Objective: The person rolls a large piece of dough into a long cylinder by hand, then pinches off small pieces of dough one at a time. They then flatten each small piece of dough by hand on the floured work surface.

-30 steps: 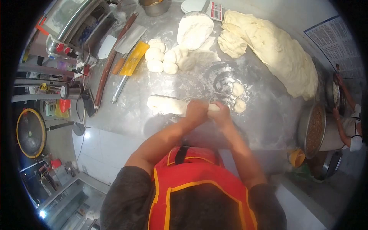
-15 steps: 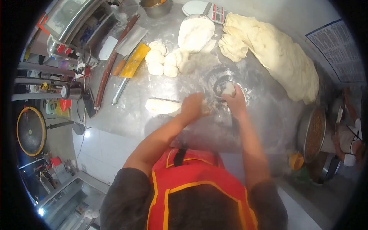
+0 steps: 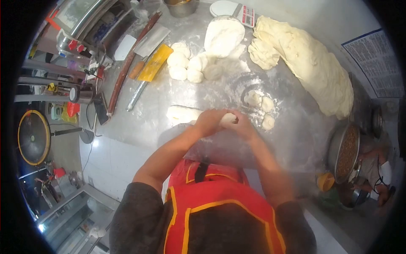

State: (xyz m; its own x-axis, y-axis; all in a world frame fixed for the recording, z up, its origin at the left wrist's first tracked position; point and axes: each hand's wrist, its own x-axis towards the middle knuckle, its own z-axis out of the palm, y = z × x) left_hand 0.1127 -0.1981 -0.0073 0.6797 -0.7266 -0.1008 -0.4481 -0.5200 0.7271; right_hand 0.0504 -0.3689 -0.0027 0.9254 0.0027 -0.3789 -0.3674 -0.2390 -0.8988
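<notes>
A pale roll of dough [image 3: 182, 113] lies on the floured metal worktop near its front. My left hand [image 3: 209, 122] is wrapped over its right part. Close against it, my right hand [image 3: 242, 126] grips the right end of the same roll, with a bit of dough showing between the two hands. Three small dough pieces, one of them a rounded lump [image 3: 268, 122], sit in scattered flour just beyond my right hand. Further left are several smooth dough balls [image 3: 178, 61] in a cluster.
A large mass of dough [image 3: 313, 67] lies at the right. Behind stand a heap of flour [image 3: 224, 38], a scale [image 3: 226, 8] and a metal bowl [image 3: 181, 8]. A rolling pin [image 3: 127, 70], cleaver [image 3: 152, 40] and yellow scraper [image 3: 155, 63] lie left. A filled pan [image 3: 344, 150] and another person [image 3: 376, 165] are right.
My right hand has put down the dough piece among the flour and come back left to the roll's end beside my left hand. The camera view has shifted slightly.
</notes>
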